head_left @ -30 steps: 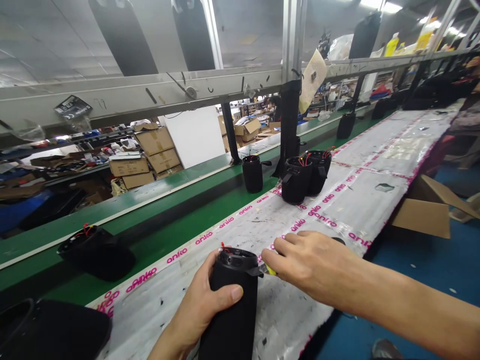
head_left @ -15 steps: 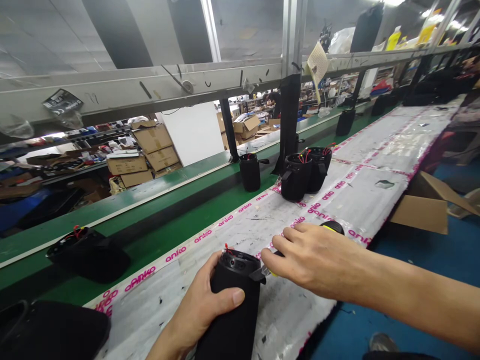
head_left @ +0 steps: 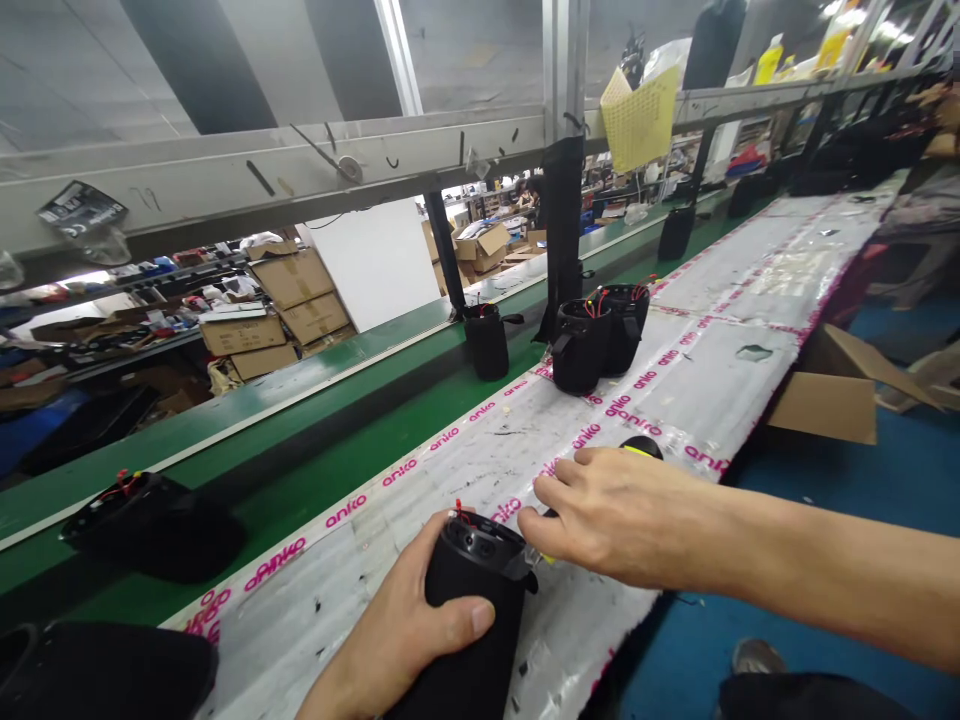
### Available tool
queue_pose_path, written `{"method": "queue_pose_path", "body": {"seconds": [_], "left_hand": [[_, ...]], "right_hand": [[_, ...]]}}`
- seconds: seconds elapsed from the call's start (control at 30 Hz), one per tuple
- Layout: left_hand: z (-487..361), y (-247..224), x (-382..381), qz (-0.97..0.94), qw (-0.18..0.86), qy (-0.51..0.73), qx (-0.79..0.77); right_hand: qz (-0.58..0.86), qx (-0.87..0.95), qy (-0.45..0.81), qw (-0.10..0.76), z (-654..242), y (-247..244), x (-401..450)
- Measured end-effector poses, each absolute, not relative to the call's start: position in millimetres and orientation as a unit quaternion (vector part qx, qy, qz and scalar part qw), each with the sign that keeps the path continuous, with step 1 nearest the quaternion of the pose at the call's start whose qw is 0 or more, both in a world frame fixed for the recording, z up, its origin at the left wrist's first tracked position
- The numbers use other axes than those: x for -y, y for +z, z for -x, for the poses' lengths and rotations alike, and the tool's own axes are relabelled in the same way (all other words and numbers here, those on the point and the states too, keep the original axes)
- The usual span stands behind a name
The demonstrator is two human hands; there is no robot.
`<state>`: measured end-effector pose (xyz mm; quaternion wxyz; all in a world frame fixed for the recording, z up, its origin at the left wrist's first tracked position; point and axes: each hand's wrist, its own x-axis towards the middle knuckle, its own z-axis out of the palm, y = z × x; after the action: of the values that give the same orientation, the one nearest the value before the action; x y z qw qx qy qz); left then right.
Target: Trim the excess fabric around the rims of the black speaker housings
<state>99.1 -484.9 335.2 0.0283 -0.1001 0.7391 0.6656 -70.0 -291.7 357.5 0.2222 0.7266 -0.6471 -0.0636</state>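
My left hand [head_left: 431, 620] is wrapped round a black cloth-covered speaker housing [head_left: 480, 640], thumb across its front. It stands tilted, its end with a port panel and red wires facing up. A small black strap tab sticks out at its right rim. My right hand [head_left: 592, 515] is closed round a black-and-yellow utility knife [head_left: 645, 447], mostly hidden by the fingers. Its tip is at the housing's right rim, by the tab; whether it touches is hard to see.
Two more housings [head_left: 581, 350] stand farther along the mat [head_left: 480, 440] printed "anko". Others sit on the green conveyor [head_left: 375, 410], one lying at the left [head_left: 157, 525]. A metal rail [head_left: 420, 155] crosses above; an open carton [head_left: 825, 405] stands at the right.
My view has shifted slightly, so the background sits a little farther left. My right hand and the knife stay by the housing's rim, and my left hand keeps its hold.
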Motion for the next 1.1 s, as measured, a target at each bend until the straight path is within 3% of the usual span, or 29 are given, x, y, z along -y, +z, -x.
{"method": "queue_pose_path", "body": {"seconds": [0.13,0.27,0.4,0.5,0.63,0.83,1.0,1.1], "left_hand": [[-97,335,481,0.149,-0.023,0.640,-0.753],[-97,340,474,0.209,-0.136,0.588,-0.769],[-97,338,458,0.278,-0.236,0.463,-0.808],[-99,335,447,0.294,-0.246,0.443,-0.810],[-104,331,457,0.218,-0.166,0.553,-0.787],[-101,329,486,0.048,-0.047,0.712,-0.699],[-100,329,482,0.081,-0.094,0.685,-0.718],[-100,327,482,0.097,-0.091,0.684,-0.717]], "right_hand": [[-0.712,0.665,-0.013,0.223,73,342,287],[-0.679,0.667,0.185,0.245,64,337,282],[-0.613,0.683,0.357,0.175,42,342,288],[-0.588,0.688,0.406,0.124,28,338,301],[-0.569,0.685,0.451,0.059,24,326,315],[-0.583,0.665,0.465,0.017,33,330,313],[-0.602,0.688,0.370,0.165,33,335,302],[-0.607,0.719,0.276,0.198,31,328,297]]}}
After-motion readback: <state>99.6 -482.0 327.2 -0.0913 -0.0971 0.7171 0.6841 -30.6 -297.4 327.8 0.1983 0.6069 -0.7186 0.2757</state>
